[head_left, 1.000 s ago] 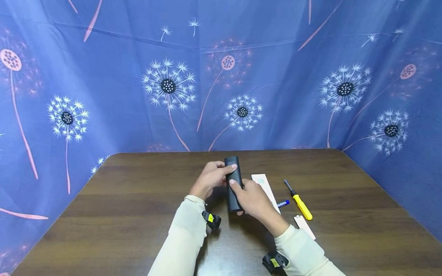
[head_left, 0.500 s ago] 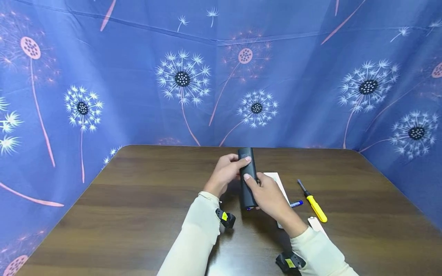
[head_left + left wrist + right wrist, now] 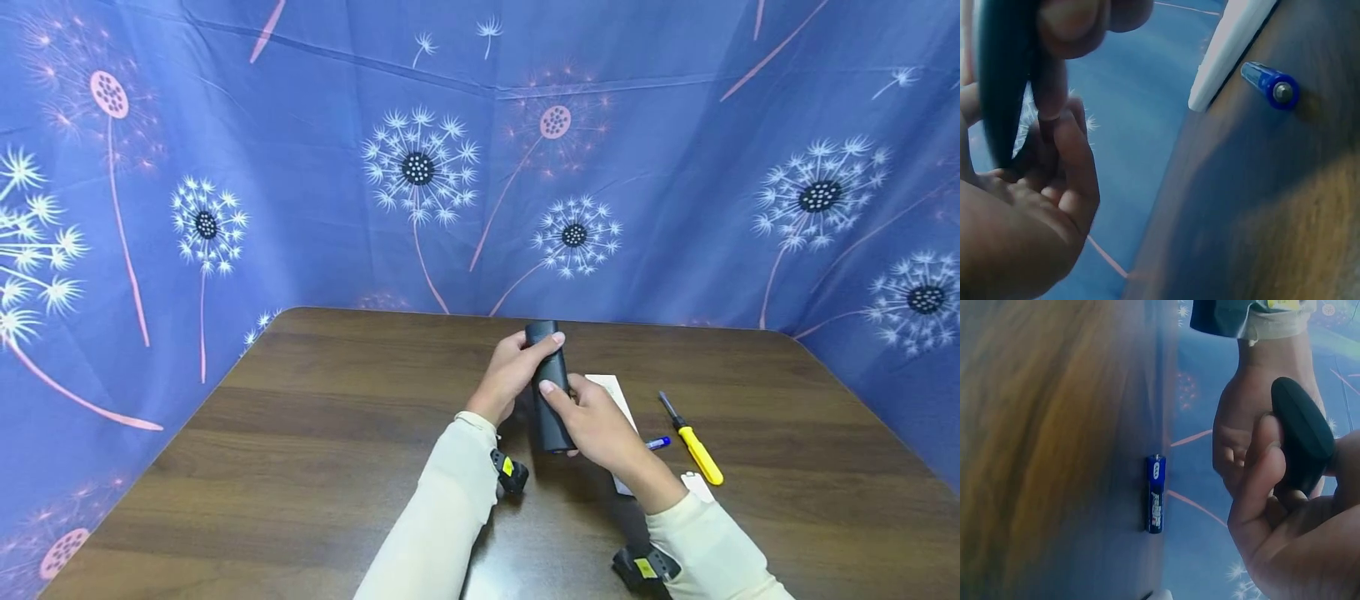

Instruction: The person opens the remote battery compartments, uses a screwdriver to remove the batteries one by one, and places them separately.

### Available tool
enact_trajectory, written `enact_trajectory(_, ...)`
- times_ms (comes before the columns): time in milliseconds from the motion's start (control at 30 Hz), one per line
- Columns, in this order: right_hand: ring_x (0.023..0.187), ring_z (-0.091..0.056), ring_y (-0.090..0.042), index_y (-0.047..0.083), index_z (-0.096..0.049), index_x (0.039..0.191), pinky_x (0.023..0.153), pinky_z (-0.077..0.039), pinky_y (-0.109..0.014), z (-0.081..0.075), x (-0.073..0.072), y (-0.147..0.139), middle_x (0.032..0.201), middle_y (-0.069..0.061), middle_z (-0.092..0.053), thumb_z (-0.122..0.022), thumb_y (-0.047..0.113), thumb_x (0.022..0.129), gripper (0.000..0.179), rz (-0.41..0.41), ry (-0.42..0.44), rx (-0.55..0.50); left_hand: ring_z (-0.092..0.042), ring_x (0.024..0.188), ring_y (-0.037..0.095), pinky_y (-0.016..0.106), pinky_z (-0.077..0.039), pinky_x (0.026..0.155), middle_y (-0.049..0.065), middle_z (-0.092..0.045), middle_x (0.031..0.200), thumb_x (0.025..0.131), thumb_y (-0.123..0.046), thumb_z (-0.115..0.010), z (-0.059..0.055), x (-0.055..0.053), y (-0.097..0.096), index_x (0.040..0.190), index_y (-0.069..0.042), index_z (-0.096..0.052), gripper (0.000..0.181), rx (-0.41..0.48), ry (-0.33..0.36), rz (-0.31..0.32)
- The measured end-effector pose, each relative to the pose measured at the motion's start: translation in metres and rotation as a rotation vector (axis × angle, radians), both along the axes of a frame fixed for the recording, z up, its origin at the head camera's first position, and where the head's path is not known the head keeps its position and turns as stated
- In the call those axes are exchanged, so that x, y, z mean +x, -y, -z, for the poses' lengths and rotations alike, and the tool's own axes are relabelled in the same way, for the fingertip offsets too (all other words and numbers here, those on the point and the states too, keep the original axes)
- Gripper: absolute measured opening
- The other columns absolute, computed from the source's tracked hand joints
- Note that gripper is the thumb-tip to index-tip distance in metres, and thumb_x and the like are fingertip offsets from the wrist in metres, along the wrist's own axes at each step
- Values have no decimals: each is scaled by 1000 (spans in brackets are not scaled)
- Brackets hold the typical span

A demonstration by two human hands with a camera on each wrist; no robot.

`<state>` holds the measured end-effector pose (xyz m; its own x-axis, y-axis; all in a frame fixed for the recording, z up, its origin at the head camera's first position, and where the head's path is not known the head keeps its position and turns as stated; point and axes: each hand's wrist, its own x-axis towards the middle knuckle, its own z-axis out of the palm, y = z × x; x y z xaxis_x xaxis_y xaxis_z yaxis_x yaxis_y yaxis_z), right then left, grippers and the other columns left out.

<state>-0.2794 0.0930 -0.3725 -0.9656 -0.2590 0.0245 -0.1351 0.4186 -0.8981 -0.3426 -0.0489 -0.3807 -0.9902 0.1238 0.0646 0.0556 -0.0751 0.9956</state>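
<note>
Both hands hold a dark, oblong, smooth-sided device (image 3: 553, 425) above the table, its long side pointing away from me. My left hand (image 3: 510, 375) grips its far part, thumb laid across the top face. Nearer to me, my right hand (image 3: 600, 421) grips its right side, with the thumb on top. In the left wrist view the device (image 3: 1004, 81) shows edge-on, and the curled right fingers (image 3: 1075, 25) are beside it. The right wrist view shows the rounded end of the device (image 3: 1304, 431) between thumb and fingers. Its underside is mostly hidden.
Right of the hands lie a long white device (image 3: 611, 392), partly hidden by my right hand, and a blue battery (image 3: 657, 443). Further right are a yellow-handled screwdriver (image 3: 700, 454) and a small white cover-like piece (image 3: 697, 486). A patterned blue cloth (image 3: 322, 208) hangs behind the table.
The head view has swung left, so everything sits further right in it. Both hands still grip the dark device, which now reaches slightly further toward the table's far edge.
</note>
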Motion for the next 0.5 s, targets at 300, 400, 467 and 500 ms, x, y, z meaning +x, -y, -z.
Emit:
enact_trajectory(300,71,-62,-26,2,-52,132,52,-52,-40,-4,-1,9,97,-16,-64,-44,42,107,48,-103,87,-86,-72,97,29,42,-55,90,19,-73,106,100,-29,-62,3,-5,4,130,-3,-52,41,398,65,137)
enact_trajectory(400,68,-62,-26,0,-52,130,51,-51,-39,-3,-3,12,94,-16,-64,-43,41,108,47,-120,108,-105,-73,94,28,41,-57,84,18,-73,104,101,-25,-59,2,-5,3,129,-3,-51,36,455,78,116)
enact_trajectory(467,68,-62,-26,0,-53,128,50,-51,-39,-3,-4,14,93,-16,-64,-43,41,108,47,-110,116,-109,-73,89,26,38,-57,80,16,-74,99,101,-23,-59,0,-5,1,125,-5,-52,31,466,82,83)
enact_trajectory(500,69,-61,-26,0,-53,128,51,-51,-39,-2,-4,14,93,-16,-64,-43,41,108,47,-102,118,-106,-73,86,24,37,-57,79,15,-74,96,100,-23,-60,0,-5,0,123,-6,-53,30,468,84,63)
